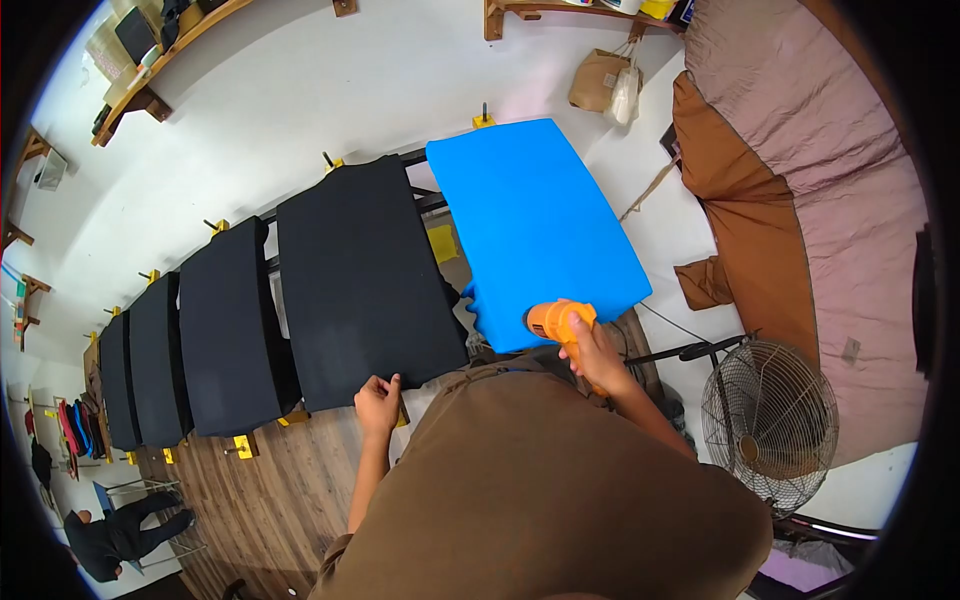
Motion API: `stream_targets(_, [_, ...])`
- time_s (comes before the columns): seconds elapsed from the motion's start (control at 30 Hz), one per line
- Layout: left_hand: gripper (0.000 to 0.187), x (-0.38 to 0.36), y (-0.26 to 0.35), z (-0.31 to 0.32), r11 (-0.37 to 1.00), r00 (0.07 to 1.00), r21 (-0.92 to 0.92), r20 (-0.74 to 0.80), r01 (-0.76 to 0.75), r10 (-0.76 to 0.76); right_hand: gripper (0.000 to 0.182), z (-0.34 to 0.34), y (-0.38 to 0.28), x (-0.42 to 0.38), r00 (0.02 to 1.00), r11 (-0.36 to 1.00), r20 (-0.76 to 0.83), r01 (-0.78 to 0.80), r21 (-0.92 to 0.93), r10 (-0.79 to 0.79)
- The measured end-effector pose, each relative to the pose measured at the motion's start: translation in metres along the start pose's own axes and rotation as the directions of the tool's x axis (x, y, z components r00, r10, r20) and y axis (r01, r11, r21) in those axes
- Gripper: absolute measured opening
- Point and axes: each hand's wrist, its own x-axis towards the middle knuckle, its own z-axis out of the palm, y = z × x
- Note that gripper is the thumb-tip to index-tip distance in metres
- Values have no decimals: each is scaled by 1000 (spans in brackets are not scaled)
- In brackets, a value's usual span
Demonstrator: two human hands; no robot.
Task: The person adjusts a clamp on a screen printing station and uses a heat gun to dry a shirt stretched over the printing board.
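My right hand (592, 360) is wrapped round the handle of an orange heat gun (560, 321). The gun is over the near edge of a board covered in bright blue fabric (540, 220), its nozzle facing left. Folds of the blue fabric hang bunched at the board's left side. My left hand (377, 405) is closed, thumb uppermost, by the near edge of the neighbouring black-covered board (365, 280). What those fingers hold, if anything, is hidden.
Several more black-covered boards (225, 325) run off to the left, with yellow brackets (240, 447) at their ends. A wire fan (770, 425) stands at the right, beside a pink and brown curtain (760, 240). Another person (120, 535) is at the lower left.
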Motion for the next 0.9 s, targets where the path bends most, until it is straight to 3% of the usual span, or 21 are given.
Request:
stream_targets(0.03, [44, 0, 0, 0, 1000, 1000, -1, -1, 5, -5, 63, 4, 0, 1, 1000, 1000, 0, 1, -1, -1])
stream_targets(0.1, [44, -1, 0, 0, 1000, 1000, 1, -2, 11, -11, 67, 16, 2, 3, 964, 952, -94, 224, -209, -247])
stream_targets(0.13, [44, -1, 2, -1, 1000, 1000, 18, -18, 13, -13, 67, 10, 4, 7, 964, 952, -94, 225, -209, -248])
stream_targets(0.2, [44, -1, 1, 0, 999, 999, 34, -36, 16, -15, 68, -5, 2, 16, 979, 982, 176, -128, 139, 103])
stream_targets(0.23, [44, -1, -1, 2, 999, 998, 47, -59, 16, -13, 68, 2, 3, 16, 979, 983, 178, -125, 135, 100])
stream_targets(0.27, [43, -1, -3, 2, 998, 996, 61, -83, 18, -13, 69, 15, 4, 16, 996, 996, 25, 87, -27, -86])
stream_targets(0.3, [43, -3, -2, 1, 998, 996, 62, -86, 21, -15, 69, 24, 4, 15, 952, 940, -95, 267, -212, -292])
stream_targets(0.33, [43, -5, 1, 0, 997, 995, 65, -94, 39, -33, 69, 19, 5, 17, 951, 940, -92, 270, -211, -294])
stream_targets(0.4, [43, -3, 2, -1, 997, 993, 63, -108, 54, -47, 67, 5, 1, 23, 995, 995, 23, -100, 15, 100])
stream_targets(0.43, [43, -4, 0, 0, 997, 991, 61, -127, 44, -36, 67, 10, 1, 23, 995, 995, 23, -97, 14, 97])
stream_targets(0.5, [43, -4, 2, 0, 998, 989, 54, -148, 34, -26, 70, 20, -2, 21, 944, 940, -149, 256, -225, -293])
stream_targets(0.53, [43, -6, 5, -2, 997, 988, 51, -142, 61, -53, 70, 14, -5, 20, 944, 939, -150, 257, -229, -295])
stream_targets(0.6, [43, -6, 5, -1, 995, 986, 40, -144, 87, -80, 74, 0, -16, 24, 994, 991, -12, -105, -77, 105])
stream_targets(0.8, [44, -6, -1, 2, 997, 984, 28, -166, 70, -65, 80, 15, -20, 41, 987, 975, -124, 73, -211, -101])
stream_targets(0.9, [44, -4, 0, 0, 997, 985, 14, -157, 72, -69, 85, 6, -24, 62, 999, 990, -39, -18, -137, 13])
